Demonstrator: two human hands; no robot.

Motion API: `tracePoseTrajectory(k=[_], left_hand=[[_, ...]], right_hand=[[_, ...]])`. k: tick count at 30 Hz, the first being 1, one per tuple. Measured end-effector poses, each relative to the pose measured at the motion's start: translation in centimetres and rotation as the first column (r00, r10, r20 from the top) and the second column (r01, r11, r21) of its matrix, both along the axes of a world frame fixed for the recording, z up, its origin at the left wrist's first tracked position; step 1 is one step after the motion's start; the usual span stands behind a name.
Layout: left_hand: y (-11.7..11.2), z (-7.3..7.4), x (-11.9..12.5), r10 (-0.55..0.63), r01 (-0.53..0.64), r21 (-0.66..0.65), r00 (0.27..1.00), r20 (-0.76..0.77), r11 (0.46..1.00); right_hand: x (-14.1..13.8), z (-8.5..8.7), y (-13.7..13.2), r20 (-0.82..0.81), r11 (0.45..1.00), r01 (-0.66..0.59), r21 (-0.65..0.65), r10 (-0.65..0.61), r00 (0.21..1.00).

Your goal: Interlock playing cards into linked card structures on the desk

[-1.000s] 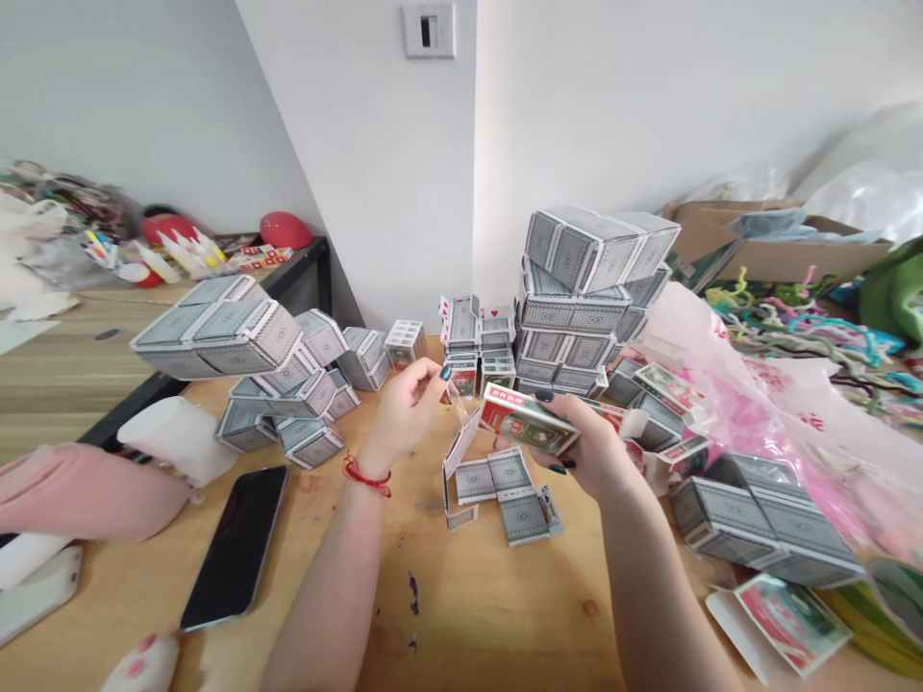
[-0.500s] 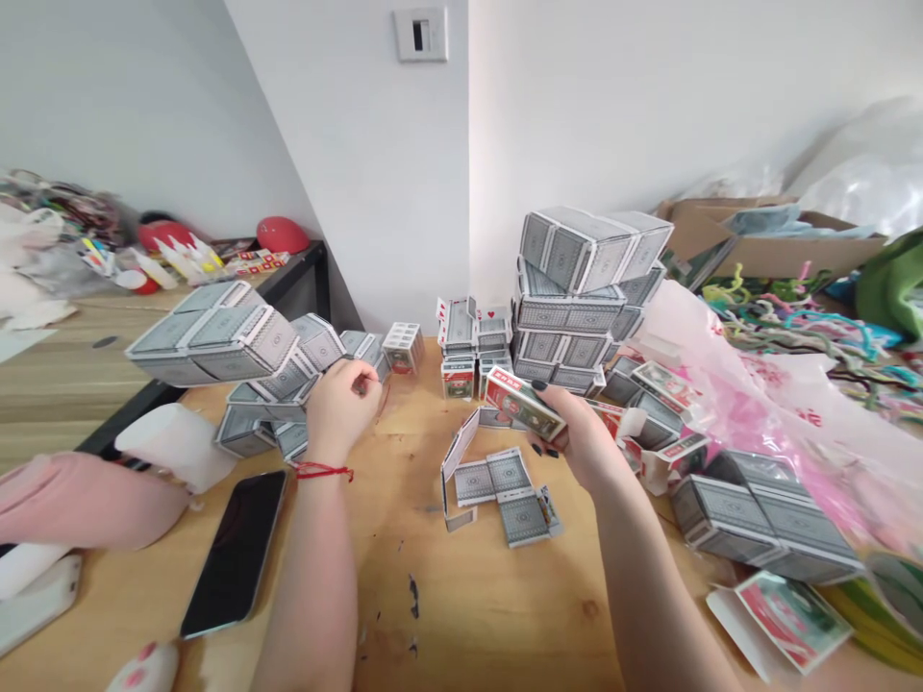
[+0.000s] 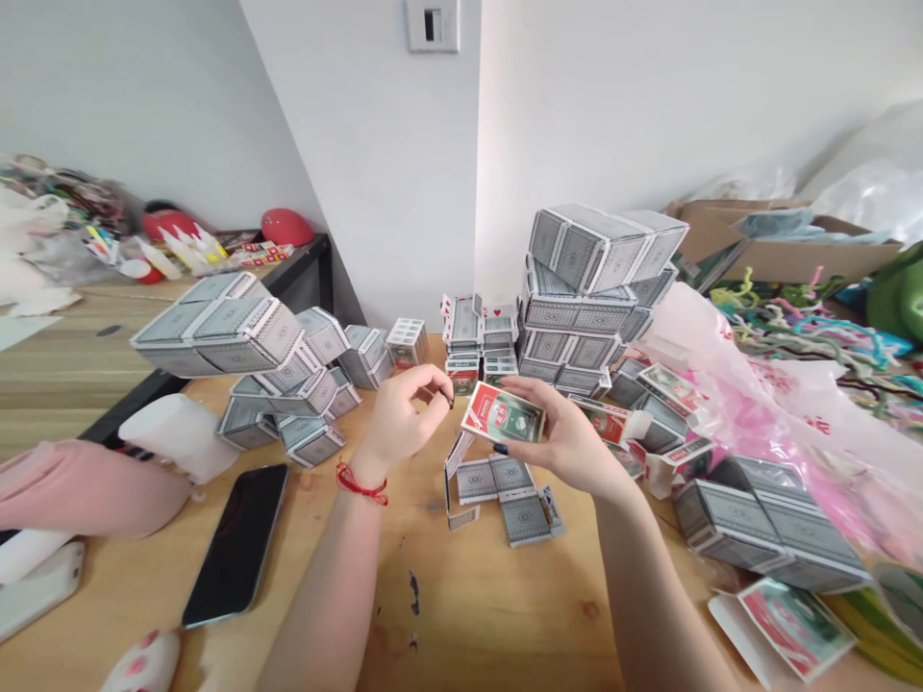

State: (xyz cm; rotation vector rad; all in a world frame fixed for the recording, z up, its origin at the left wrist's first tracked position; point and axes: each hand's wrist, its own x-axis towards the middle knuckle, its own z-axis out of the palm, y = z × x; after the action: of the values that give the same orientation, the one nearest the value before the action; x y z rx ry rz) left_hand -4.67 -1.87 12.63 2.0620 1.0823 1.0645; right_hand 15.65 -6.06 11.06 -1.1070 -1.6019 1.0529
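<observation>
My right hand (image 3: pixel 577 437) grips a red and green playing card box (image 3: pixel 503 415) above the table, its printed face turned up toward me. Just left of the box, my left hand (image 3: pixel 400 421) is closed, thumb and fingers curled together; whether anything is between them is hidden. Below the box lie grey-backed playing cards (image 3: pixel 525 517) joined into a flat piece, with one strip standing upright at its left. Behind the hands, small card boxes with cards around them (image 3: pixel 462 332) stand against the wall.
A tall stack of card-covered blocks (image 3: pixel 573 312) rises at the back right, and another stack (image 3: pixel 245 336) at the left. A black phone (image 3: pixel 236 546) lies left of my arm. Opened card boxes (image 3: pixel 797 625), pink plastic (image 3: pixel 775 452) and a card block (image 3: pixel 764 524) crowd the right.
My left hand has moved right, from beside the left stack to near the box. My right hand has shifted slightly left and turned the box so its broad face shows.
</observation>
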Motion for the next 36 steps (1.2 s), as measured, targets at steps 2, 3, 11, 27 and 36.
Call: tracePoseTrajectory(k=[2,3,11,27,36], left_hand=[[-0.1,0.1,0.0,-0.015,0.015,-0.020,1.000,0.010,1.000],[-0.1,0.1,0.0,-0.022,0.023,-0.031,1.000,0.013,0.999],[0.1,0.5,0.0,-0.194,0.277,-0.307,0.942,0.274,0.911],[0.4,-0.5,-0.2,-0.236,0.604,-0.608,0.782,0.576,0.516],[0.7,-0.8,-0.7,-0.332,0.649,-0.577,0.755,0.565,0.495]], right_hand=[[-0.1,-0.1,0.0,-0.024,0.999,-0.021,0.033,0.022,0.999],[-0.2,-0.1,0.0,-0.034,0.999,-0.030,0.044,0.031,0.999],[0.1,0.7,-0.5,-0.006,0.994,-0.022,0.104,0.023,1.000],[0.6,1.1,-1.1,0.045,0.967,-0.177,0.183,0.171,0.984],[0.9,1.2,-1.0,0.098,0.951,-0.219,0.216,0.202,0.974]])
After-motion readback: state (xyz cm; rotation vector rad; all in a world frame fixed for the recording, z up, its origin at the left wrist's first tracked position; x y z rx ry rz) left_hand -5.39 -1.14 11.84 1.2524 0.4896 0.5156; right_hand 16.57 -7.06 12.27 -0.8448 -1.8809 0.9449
